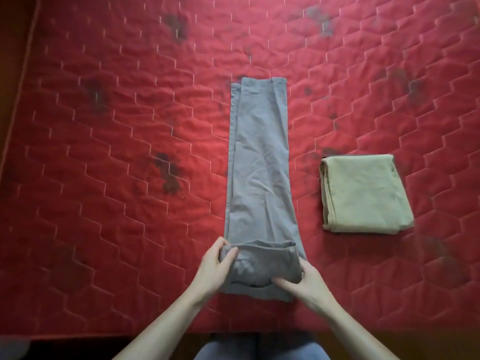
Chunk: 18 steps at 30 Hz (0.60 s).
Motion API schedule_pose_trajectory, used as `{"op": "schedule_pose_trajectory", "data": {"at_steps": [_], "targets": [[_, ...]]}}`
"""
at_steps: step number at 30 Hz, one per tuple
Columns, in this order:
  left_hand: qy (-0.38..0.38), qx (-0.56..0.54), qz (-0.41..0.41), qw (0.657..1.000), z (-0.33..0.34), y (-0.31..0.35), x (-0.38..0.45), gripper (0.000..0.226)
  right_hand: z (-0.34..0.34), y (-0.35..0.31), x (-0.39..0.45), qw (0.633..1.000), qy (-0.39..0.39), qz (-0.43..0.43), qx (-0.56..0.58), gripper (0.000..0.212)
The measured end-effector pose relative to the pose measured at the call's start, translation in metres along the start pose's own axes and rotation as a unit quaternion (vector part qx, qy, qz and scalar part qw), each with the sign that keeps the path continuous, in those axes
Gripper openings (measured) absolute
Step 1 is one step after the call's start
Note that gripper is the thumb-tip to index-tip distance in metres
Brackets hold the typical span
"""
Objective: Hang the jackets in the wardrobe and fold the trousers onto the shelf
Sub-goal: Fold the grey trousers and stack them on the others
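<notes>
Grey trousers (259,157) lie lengthwise on the red quilted mattress (117,126), legs laid one on the other and pointing away from me. Their near end is turned over into a thick fold. My left hand (215,268) grips the left side of that fold, thumb on top. My right hand (304,281) holds its right side, fingers curled under the edge. A pair of beige trousers (363,193) sits folded into a flat square to the right of the grey pair.
The mattress fills nearly the whole view and carries dark stains. Its near edge runs along the bottom, with my knees in blue jeans (259,349) below it. A dark floor strip (13,48) shows at far left.
</notes>
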<state>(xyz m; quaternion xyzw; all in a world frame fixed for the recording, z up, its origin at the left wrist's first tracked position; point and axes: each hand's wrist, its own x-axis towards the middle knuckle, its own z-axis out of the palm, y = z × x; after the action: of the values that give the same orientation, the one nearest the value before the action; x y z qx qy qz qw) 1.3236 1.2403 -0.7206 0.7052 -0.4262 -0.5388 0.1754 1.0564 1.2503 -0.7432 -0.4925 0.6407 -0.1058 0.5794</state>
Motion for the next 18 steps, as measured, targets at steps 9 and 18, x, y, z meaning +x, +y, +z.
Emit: {"op": "schedule_pose_trajectory", "data": {"at_steps": [9, 18], "targets": [[-0.09, -0.154, -0.079, 0.981, 0.027, -0.033, 0.066, 0.037, 0.011, 0.042, 0.058, 0.999, -0.002, -0.005, 0.042, 0.025], [-0.05, -0.127, -0.071, 0.988, 0.048, -0.077, 0.089, 0.022, 0.009, 0.064, 0.109, 0.996, 0.078, -0.004, -0.031, 0.023]]}}
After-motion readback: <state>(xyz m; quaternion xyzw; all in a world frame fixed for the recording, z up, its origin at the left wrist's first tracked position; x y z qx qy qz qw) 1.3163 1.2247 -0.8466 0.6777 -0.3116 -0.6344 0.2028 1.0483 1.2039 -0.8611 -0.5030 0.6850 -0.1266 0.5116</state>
